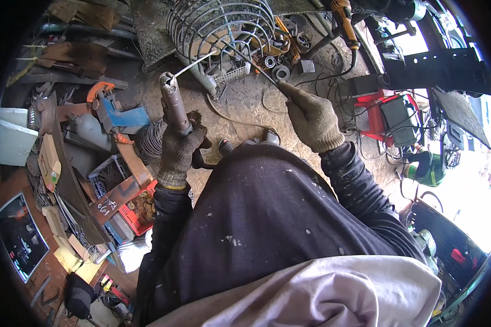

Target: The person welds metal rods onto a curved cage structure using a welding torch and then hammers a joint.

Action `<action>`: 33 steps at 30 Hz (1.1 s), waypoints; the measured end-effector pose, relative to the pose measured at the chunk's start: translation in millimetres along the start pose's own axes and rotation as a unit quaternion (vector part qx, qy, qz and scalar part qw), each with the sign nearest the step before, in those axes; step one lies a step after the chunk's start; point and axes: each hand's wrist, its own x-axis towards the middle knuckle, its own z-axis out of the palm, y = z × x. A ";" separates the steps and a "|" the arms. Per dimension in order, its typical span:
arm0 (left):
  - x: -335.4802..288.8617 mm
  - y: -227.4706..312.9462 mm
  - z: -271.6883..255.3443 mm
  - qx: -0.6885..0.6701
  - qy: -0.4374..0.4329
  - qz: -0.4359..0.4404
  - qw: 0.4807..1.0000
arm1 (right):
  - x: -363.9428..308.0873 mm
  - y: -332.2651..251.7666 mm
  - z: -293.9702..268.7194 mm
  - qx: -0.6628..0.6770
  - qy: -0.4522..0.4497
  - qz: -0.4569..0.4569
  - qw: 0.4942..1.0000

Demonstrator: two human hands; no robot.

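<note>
Stained tan workshop floor (240,101)
A thin hose (223,115) curves across it; metal rings (281,78) lie farther up, and a red bin (370,126) stands to the right.

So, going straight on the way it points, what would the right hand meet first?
Along its rod, the right hand would probably meet the cage first; depth is unclear, and the rings near that line seem lower.

The upper edge crops a wire cage (226,24), the gloved right hand (315,117) covers one end of a thin rod (257,66), dark clothing (256,201) hides most of both shoes (226,146), and glare (477,204) at right apparently erases detail.
</note>
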 end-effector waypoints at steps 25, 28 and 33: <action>6.9 -11.3 -7.1 -0.060 -0.057 0.050 0.995 | -0.8 10.1 4.7 0.044 0.020 -0.041 0.998; 11.5 -38.1 -26.3 -0.168 -0.062 0.026 0.984 | 1.3 12.9 4.9 0.036 0.030 -0.087 0.995; 20.0 -51.1 -41.4 0.009 -0.063 0.046 0.997 | -1.1 3.5 -0.3 0.017 0.021 -0.086 0.996</action>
